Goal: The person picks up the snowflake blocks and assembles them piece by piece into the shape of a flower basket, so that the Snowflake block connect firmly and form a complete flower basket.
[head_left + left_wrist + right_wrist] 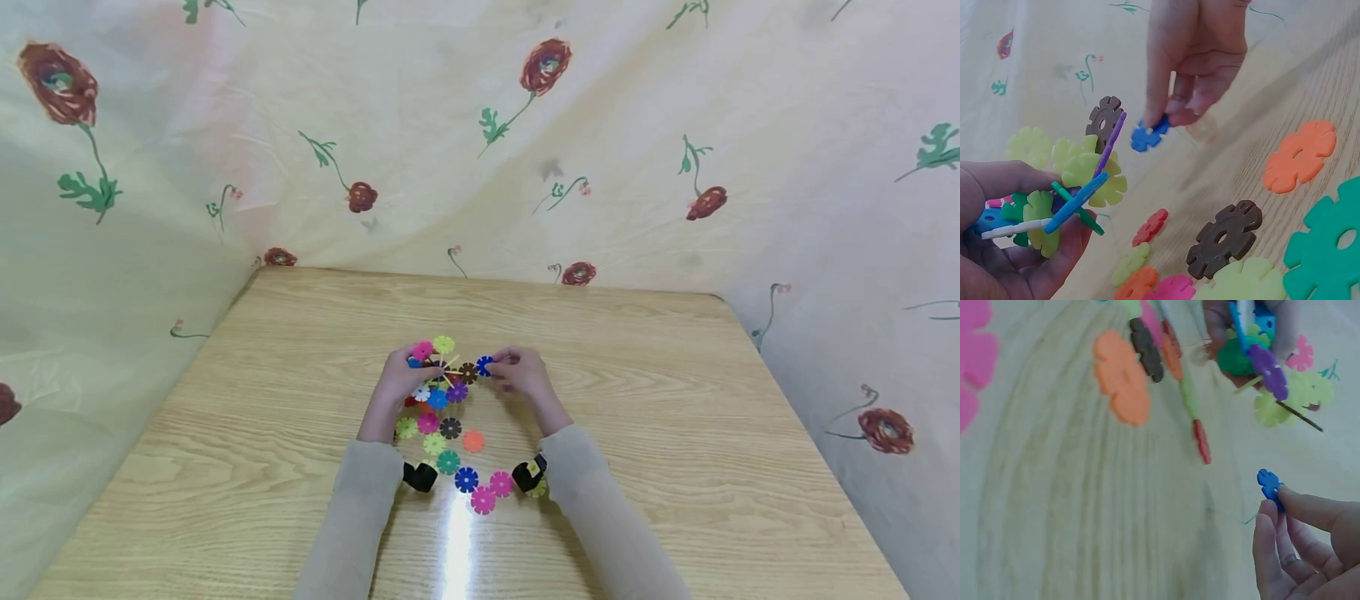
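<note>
My left hand [403, 379] grips a cluster of interlocked plastic snowflake discs, among them a purple disc [1110, 144], a white disc [1016, 229] and several yellow-green ones. A dark brown disc [468, 373] sticks out from the cluster's right side. Between thumb and fingertips, my right hand [521, 371] pinches a single blue disc [1270, 487] by its edge. In the head view that blue disc is close beside the brown one; the left wrist view shows a gap between them. Parts of the cluster are hidden behind the left fingers.
Loose discs lie on the wooden table [637, 417] below the hands: an orange disc [473, 441], a black disc [451, 428], a green disc [448, 462], a dark blue disc [467, 479] and several pink and yellow-green ones. A flowered cloth [420, 125] hangs behind the table.
</note>
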